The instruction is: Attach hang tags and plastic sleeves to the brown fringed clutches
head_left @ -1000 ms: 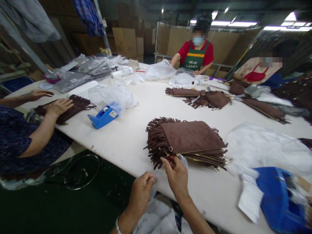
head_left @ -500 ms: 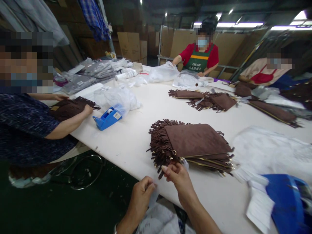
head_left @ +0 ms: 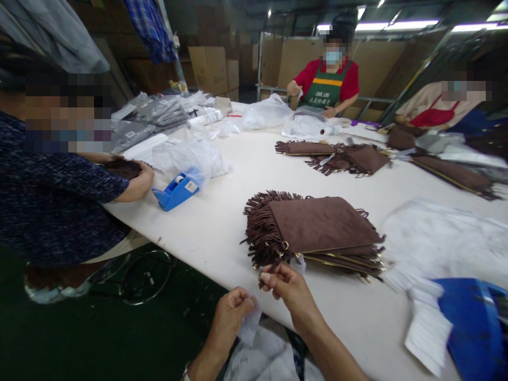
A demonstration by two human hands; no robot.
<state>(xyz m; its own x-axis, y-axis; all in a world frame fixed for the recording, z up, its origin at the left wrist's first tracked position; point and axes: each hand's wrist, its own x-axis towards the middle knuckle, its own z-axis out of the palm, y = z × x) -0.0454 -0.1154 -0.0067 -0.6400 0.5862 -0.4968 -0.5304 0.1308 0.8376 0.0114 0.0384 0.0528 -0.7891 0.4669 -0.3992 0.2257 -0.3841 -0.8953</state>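
Observation:
Near the table's front edge, my left hand (head_left: 230,320) is closed, pinching a thin, whitish translucent sheet (head_left: 250,324) that hangs below the fingers. My right hand (head_left: 292,291) is just beside it, its thumb and fingers closed on a dark brown strip (head_left: 263,279). Whether that strip is joined to the bags behind is hidden. Directly beyond my right hand lies a stack of brown suede-like fringed bags (head_left: 323,225), with gold zippers and small gold rings along the near side. A bit of whitish material shows behind my right fingers.
A blue tape dispenser (head_left: 177,191) stands on the white table (head_left: 222,233) at left. White wrapping (head_left: 440,238) and a blue object (head_left: 472,323) lie at right. More brown bags (head_left: 333,157) lie farther back. Co-workers stand left, across and at far right.
The whitish sheet in my left hand shows more below the fingers. The left co-worker has leaned in, with the brown item drawn closer. The co-worker across has raised one hand.

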